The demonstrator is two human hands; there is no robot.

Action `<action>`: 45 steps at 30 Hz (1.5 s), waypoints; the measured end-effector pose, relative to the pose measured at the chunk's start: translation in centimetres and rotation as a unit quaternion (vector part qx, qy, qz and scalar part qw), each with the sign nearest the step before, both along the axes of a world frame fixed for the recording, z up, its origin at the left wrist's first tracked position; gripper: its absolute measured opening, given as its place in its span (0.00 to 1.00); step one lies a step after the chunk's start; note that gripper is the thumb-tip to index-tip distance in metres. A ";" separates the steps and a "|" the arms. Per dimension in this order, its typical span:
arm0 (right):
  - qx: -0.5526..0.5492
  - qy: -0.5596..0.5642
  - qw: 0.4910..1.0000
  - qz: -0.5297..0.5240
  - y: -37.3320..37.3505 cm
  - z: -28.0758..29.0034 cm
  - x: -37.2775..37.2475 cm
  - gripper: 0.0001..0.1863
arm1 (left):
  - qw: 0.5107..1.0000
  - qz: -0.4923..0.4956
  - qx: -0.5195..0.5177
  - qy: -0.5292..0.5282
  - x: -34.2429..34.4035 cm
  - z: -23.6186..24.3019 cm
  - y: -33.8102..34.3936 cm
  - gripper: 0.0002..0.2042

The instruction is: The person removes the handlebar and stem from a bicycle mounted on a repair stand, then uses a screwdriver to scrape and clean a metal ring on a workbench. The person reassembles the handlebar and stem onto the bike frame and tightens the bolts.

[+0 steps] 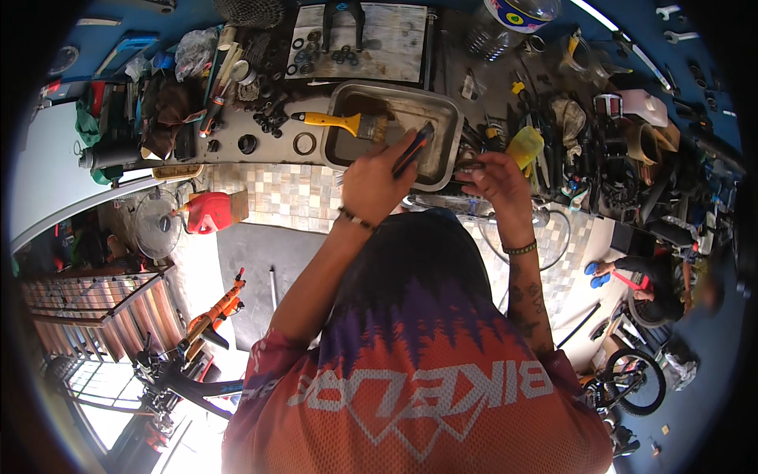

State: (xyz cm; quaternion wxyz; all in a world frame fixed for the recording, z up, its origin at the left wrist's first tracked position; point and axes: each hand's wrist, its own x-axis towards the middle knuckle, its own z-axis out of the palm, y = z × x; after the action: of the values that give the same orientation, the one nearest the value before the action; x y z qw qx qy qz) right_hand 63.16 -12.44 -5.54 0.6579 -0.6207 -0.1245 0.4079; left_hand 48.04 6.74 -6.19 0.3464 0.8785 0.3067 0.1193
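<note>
Head: cluttered workbench (260, 154), bike shop.

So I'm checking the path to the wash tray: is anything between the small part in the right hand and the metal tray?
Nothing visible does. The right hand holds a small dark part right at the metal tray rim. The left hand with its tool and the yellow-handled brush are further left.
</note>
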 end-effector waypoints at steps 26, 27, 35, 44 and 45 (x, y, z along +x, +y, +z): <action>0.238 0.092 0.960 0.120 2.5 5.9 1.2 0.36 | 0.885 -0.010 -0.451 -0.114 -4.9 13.1 -1.9 0.28; 0.239 0.093 0.959 0.121 2.6 6.0 1.2 0.37 | 0.878 -0.007 -0.463 -0.120 -4.9 13.2 -1.8 0.28; 0.276 0.101 0.943 0.156 3.1 6.1 1.5 0.35 | 0.870 -0.005 -0.481 -0.109 -5.2 13.2 -1.3 0.28; 0.259 0.033 0.950 0.170 2.8 7.6 1.5 0.30 | 0.812 -0.006 -0.575 -0.097 -5.1 13.4 0.6 0.26; 0.255 0.024 0.952 0.169 2.9 7.5 1.5 0.29 | 0.822 0.009 -0.562 -0.090 -5.0 13.7 0.3 0.26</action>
State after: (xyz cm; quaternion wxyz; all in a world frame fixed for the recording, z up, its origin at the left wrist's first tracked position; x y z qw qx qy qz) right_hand 64.66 -9.55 1.97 0.7184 -0.3926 -0.3116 0.4824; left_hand 43.01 7.02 7.51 0.8054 0.5138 0.2954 0.0078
